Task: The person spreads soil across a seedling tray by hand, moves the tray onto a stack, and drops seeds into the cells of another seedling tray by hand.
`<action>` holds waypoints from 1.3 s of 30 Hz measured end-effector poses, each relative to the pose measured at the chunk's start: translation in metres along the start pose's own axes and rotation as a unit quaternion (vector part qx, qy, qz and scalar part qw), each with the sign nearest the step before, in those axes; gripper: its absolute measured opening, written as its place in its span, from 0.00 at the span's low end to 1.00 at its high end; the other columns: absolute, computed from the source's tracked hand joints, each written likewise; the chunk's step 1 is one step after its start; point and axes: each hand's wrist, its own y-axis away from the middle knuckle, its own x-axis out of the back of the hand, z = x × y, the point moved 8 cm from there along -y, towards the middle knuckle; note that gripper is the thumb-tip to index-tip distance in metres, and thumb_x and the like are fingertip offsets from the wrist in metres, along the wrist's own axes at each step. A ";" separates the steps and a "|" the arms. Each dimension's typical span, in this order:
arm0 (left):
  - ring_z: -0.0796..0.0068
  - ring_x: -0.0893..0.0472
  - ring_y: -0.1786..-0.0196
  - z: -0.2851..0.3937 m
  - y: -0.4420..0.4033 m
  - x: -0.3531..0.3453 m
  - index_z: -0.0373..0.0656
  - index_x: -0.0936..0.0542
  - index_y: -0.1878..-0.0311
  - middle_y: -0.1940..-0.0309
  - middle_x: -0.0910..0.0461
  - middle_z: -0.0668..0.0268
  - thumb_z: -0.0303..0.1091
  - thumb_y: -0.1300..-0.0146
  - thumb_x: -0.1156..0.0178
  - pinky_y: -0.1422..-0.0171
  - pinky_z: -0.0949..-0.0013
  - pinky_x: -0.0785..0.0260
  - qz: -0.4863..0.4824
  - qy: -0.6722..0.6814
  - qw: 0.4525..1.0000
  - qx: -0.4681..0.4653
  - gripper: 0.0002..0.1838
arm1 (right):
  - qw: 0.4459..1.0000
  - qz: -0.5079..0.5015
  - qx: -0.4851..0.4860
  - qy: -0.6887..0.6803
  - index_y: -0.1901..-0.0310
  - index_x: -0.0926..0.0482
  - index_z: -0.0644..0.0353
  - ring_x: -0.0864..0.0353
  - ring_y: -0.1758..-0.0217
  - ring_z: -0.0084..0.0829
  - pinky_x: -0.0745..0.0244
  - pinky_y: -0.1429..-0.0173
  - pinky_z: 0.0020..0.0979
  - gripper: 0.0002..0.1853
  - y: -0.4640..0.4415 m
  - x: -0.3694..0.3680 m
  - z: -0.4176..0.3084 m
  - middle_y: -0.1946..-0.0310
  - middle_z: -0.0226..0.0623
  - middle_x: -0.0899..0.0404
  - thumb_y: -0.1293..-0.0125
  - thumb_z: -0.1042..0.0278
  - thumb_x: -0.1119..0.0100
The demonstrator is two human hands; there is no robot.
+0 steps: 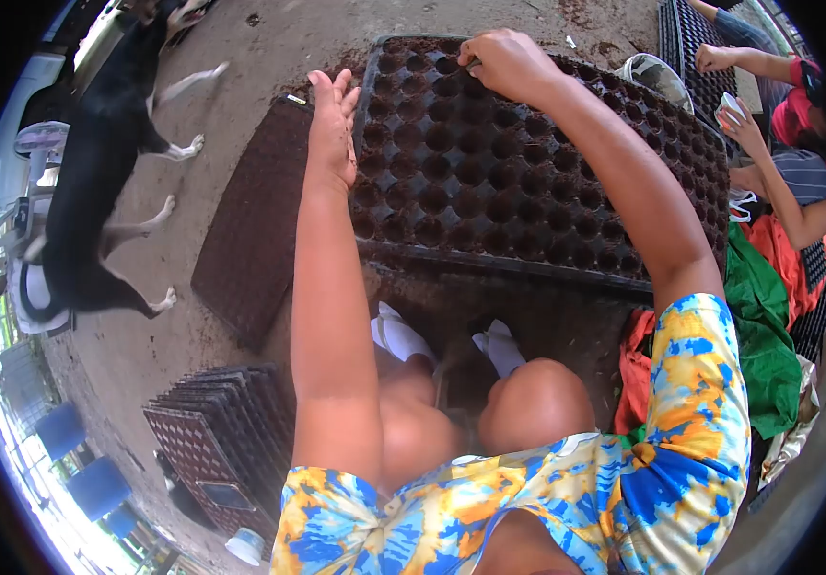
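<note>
A large black seedling tray [470, 172] with rows of round cells and dark soil lies in front of me. Over its far edge is my right hand [513, 67], its thumb and fingertips pressed together; whatever they hold is too small to make out. Beside the tray's left edge, my left hand [333, 125] is held up with its fingers apart and small dark specks on the palm. A dark, soil-covered tray [250, 220] lies on the ground left of the big tray.
A black dog [106, 163] stands at the left. Stacked trays [221, 441] lean at lower left near a white cup [245, 545]. A white bucket [657, 77] is behind the tray. At right, a person [820, 144] holds a small cup [727, 103] near green cloth [758, 326].
</note>
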 end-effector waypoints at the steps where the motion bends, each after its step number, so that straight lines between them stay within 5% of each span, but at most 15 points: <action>1: 0.51 0.56 0.26 -0.002 -0.002 0.006 0.37 0.51 0.29 0.31 0.53 0.42 0.74 0.40 0.72 0.26 0.56 0.63 -0.003 -0.002 1.000 -0.006 0.50 | 1.000 -0.007 -0.013 0.006 0.61 0.18 0.56 0.19 0.61 0.43 0.25 0.55 0.38 0.10 -0.002 0.007 -0.004 0.66 0.41 0.18 0.47 0.72 0.42; 4: 0.48 0.53 0.28 -0.005 -0.002 0.013 0.38 0.50 0.30 0.32 0.51 0.39 0.76 0.42 0.71 0.27 0.54 0.60 -0.012 0.095 0.995 0.021 0.51 | 1.000 -0.010 -0.020 -0.021 0.61 0.19 0.58 0.19 0.59 0.39 0.25 0.54 0.36 0.09 0.002 0.032 -0.037 0.63 0.40 0.19 0.43 0.70 0.40; 6: 0.48 0.50 0.29 -0.007 0.001 0.017 0.39 0.50 0.30 0.33 0.48 0.39 0.76 0.43 0.70 0.27 0.54 0.57 -0.015 0.150 0.988 0.034 0.52 | 0.985 0.003 0.115 -0.126 0.64 0.18 0.60 0.20 0.62 0.39 0.25 0.55 0.36 0.08 0.026 0.041 -0.100 0.65 0.38 0.19 0.48 0.73 0.39; 9: 0.48 0.42 0.34 -0.008 -0.001 0.020 0.41 0.50 0.30 0.35 0.44 0.40 0.77 0.44 0.69 0.30 0.53 0.48 -0.030 0.177 0.983 0.030 0.51 | 0.945 -0.060 0.174 -0.269 0.68 0.19 0.59 0.20 0.64 0.41 0.24 0.59 0.36 0.07 0.062 0.019 -0.154 0.68 0.41 0.20 0.49 0.74 0.44; 16: 0.48 0.40 0.34 -0.008 0.002 0.019 0.40 0.49 0.30 0.35 0.45 0.39 0.77 0.43 0.69 0.31 0.54 0.46 -0.026 0.193 0.981 0.015 0.51 | 0.954 -0.074 0.258 -0.133 0.70 0.22 0.60 0.21 0.63 0.40 0.23 0.61 0.37 0.06 0.092 0.001 -0.199 0.70 0.39 0.25 0.53 0.77 0.46; 29: 0.48 0.42 0.33 -0.008 0.004 0.023 0.44 0.51 0.29 0.34 0.47 0.39 0.78 0.46 0.69 0.34 0.49 0.43 -0.055 0.249 0.966 0.031 0.52 | 0.943 -0.045 0.231 -0.235 0.68 0.19 0.58 0.20 0.62 0.42 0.23 0.61 0.39 0.08 0.049 -0.004 -0.191 0.68 0.41 0.21 0.51 0.77 0.45; 34: 0.47 0.43 0.32 -0.010 0.003 0.021 0.44 0.51 0.29 0.34 0.48 0.41 0.79 0.46 0.68 0.35 0.46 0.42 -0.062 0.239 0.968 0.035 0.53 | 0.955 -0.127 0.214 -0.163 0.68 0.20 0.61 0.21 0.61 0.39 0.25 0.55 0.35 0.06 0.042 -0.030 -0.187 0.67 0.39 0.21 0.49 0.75 0.42; 37: 0.47 0.44 0.32 -0.009 0.006 0.020 0.44 0.51 0.30 0.34 0.48 0.41 0.79 0.47 0.67 0.34 0.47 0.43 -0.054 0.286 0.955 0.053 0.53 | 0.956 -0.112 0.201 -0.185 0.71 0.20 0.61 0.20 0.62 0.44 0.24 0.60 0.41 0.06 0.021 -0.010 -0.173 0.68 0.43 0.21 0.51 0.73 0.46; 39: 0.46 0.53 0.29 -0.011 0.002 0.023 0.46 0.55 0.28 0.31 0.54 0.41 0.80 0.48 0.68 0.30 0.43 0.55 -0.085 0.242 0.966 0.028 0.54 | 0.959 0.000 0.180 -0.218 0.68 0.18 0.59 0.20 0.62 0.43 0.26 0.55 0.40 0.08 0.006 0.027 -0.154 0.67 0.42 0.20 0.51 0.71 0.45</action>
